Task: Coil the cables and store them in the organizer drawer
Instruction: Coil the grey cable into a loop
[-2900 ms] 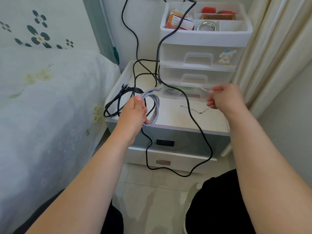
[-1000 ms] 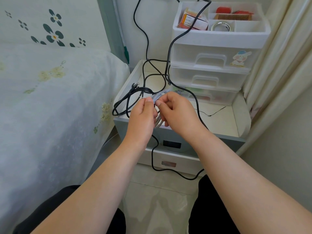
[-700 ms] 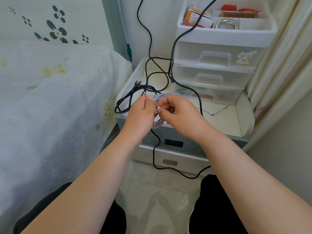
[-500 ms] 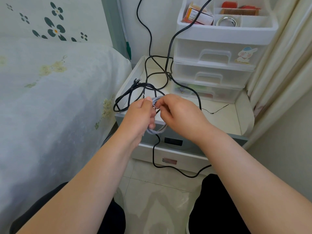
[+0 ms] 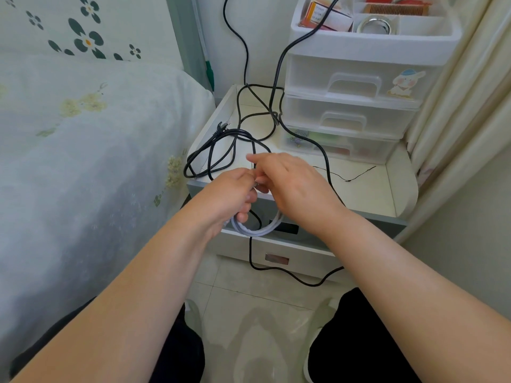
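A pale grey cable coil (image 5: 255,230), round and smooth-jacketed, hangs in front of the white nightstand (image 5: 367,194), its lower arc showing below the two hands. The left hand (image 5: 229,200) grips the coil's left side with curled fingers. The right hand (image 5: 293,183) meets it from the right, thumb and forefinger pinching at the coil's top beside the left fingertips; what exactly they pinch is too small to tell. The upper part of the coil is hidden behind both hands.

A thin black cable (image 5: 218,150) lies in loose loops on the nightstand's glossy top and trails down past its front to the tiled floor. At the far right stands a translucent plastic drawer organizer (image 5: 354,87), its three drawers closed and its top tray cut off by the frame. A thin black wire (image 5: 348,178) lies on the top near it. A floral bedspread (image 5: 83,161) fills the left.
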The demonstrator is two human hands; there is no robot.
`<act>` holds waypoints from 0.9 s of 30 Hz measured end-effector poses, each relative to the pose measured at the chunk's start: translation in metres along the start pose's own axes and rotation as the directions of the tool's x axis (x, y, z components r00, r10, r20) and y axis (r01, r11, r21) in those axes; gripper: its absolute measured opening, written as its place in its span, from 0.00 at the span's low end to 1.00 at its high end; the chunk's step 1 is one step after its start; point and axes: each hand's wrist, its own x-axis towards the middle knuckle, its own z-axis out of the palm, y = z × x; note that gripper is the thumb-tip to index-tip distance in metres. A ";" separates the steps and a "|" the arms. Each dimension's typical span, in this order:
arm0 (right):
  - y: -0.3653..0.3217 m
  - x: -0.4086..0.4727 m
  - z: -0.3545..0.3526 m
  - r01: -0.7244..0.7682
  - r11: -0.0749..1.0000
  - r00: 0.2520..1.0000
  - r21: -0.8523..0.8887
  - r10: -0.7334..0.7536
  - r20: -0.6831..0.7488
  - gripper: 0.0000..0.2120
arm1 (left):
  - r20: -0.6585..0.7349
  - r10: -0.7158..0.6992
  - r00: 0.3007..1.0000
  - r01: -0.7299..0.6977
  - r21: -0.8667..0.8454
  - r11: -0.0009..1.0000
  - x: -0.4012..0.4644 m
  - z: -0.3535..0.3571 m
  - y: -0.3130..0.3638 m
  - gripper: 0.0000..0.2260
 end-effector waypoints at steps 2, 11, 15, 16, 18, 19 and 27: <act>-0.003 -0.002 -0.003 -0.025 0.999 0.995 0.030 0.022 0.100 0.15 | 0.045 -0.010 0.999 0.004 0.121 0.993 -0.001 -0.005 0.000 0.14; -0.005 0.002 -0.004 0.212 0.964 0.977 -0.160 -0.205 0.059 0.03 | 0.170 -0.037 0.985 -0.030 0.374 0.927 -0.010 -0.023 0.001 0.15; -0.006 0.000 0.003 0.292 0.946 0.956 -0.140 -0.284 0.078 0.05 | 0.221 -0.110 0.969 0.004 0.431 0.902 -0.015 -0.030 0.001 0.12; -0.007 -0.001 0.005 0.302 0.946 0.952 -0.120 -0.293 0.088 0.06 | 0.235 -0.131 0.963 0.018 0.429 0.903 -0.016 -0.032 0.000 0.11; -0.010 -0.005 0.006 0.277 0.958 0.957 -0.066 -0.270 0.106 0.07 | 0.278 -0.152 0.949 0.028 0.405 0.914 -0.018 -0.034 0.001 0.10; -0.011 -0.006 0.007 0.248 0.969 0.964 -0.025 -0.244 0.105 0.06 | 0.299 -0.151 0.942 0.024 0.390 0.920 -0.019 -0.036 0.000 0.09; -0.020 -0.003 -0.002 0.066 0.989 0.997 0.130 -0.071 0.035 0.03 | 0.407 -0.029 0.913 -0.069 0.226 0.972 -0.017 -0.047 -0.003 0.13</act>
